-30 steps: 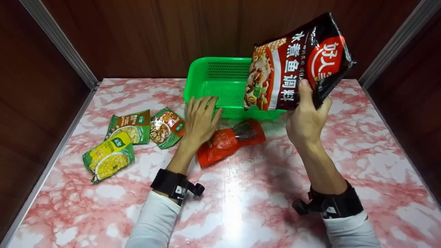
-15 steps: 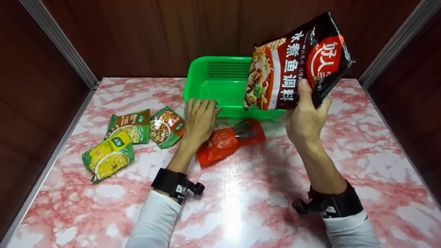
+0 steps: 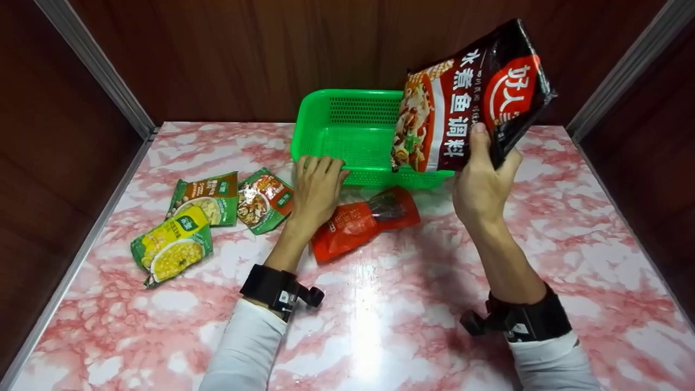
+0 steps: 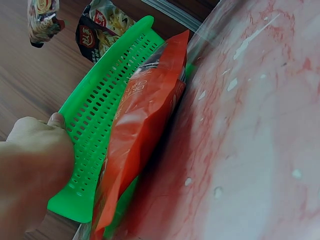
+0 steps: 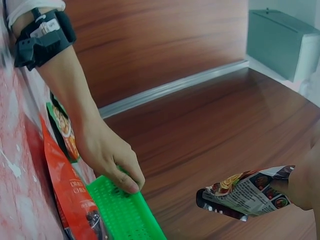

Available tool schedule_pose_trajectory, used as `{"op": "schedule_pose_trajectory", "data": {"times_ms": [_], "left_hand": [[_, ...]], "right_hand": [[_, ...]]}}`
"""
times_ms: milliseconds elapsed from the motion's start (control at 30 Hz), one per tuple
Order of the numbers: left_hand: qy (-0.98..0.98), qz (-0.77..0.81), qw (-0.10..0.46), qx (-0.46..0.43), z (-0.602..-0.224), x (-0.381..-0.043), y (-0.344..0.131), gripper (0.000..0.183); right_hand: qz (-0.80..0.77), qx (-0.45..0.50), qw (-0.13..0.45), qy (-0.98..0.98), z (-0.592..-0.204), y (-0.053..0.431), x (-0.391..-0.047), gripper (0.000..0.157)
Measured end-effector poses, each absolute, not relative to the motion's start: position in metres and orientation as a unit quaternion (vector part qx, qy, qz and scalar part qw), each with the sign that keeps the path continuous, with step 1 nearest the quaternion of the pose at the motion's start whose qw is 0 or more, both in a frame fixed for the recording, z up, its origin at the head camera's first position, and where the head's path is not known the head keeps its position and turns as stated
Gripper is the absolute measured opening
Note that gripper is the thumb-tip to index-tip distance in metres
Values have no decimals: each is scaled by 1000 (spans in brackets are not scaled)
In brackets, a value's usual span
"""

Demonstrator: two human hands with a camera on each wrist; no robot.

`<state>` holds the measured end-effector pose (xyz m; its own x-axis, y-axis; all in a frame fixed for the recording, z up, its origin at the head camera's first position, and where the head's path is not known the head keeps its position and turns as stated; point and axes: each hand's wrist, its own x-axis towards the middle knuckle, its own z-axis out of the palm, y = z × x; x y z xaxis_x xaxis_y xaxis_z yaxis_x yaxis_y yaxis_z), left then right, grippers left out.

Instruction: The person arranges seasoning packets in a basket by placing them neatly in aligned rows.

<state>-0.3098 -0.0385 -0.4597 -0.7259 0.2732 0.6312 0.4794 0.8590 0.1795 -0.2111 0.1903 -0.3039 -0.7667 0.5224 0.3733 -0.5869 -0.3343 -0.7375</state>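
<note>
My right hand (image 3: 485, 187) holds up a large black and red seasoning packet (image 3: 434, 117), pinched between thumb and fingers. The tilted packet hides the right part of a green plastic basket (image 3: 347, 144) in the head view. My left hand (image 3: 315, 190) grips the basket's near rim, thumb outside in the left wrist view. Close in front of the basket lies a red pouch (image 3: 347, 228) with a dark window. Beyond the basket's wall, the left wrist view shows two printed packets: a black one (image 4: 90, 37) just over the rim, and another (image 4: 42, 20) higher up.
Left of the basket lie a brown and green packet (image 3: 205, 201), a yellow and green packet (image 3: 174, 250) partly over it, and a red and green packet (image 3: 264, 201). Wood-grain panels (image 3: 233, 60) enclose the pink marbled table (image 3: 391, 331) at the back and sides.
My left fingers have curled further over the basket's rim. The large packet in my right hand has shifted very slightly to the right. The packets on the table stay put.
</note>
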Motion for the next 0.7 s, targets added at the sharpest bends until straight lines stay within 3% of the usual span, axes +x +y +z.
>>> {"op": "schedule_pose_trajectory", "data": {"times_ms": [200, 367, 500, 700], "left_hand": [[-915, -169, 304, -206, -459, -309, -39, 37], [-916, -171, 297, -207, -458, -309, -39, 39], [-917, -177, 289, -209, -457, -309, -39, 38], [-921, -182, 275, -208, -457, -308, -41, 40]], "right_hand": [[767, -10, 331, -550, -305, 194, -221, 49], [726, -8, 321, -608, -302, 196, -234, 50], [705, -16, 307, -639, -300, 197, -247, 45], [680, -34, 257, -686, -296, 197, -273, 24]]}}
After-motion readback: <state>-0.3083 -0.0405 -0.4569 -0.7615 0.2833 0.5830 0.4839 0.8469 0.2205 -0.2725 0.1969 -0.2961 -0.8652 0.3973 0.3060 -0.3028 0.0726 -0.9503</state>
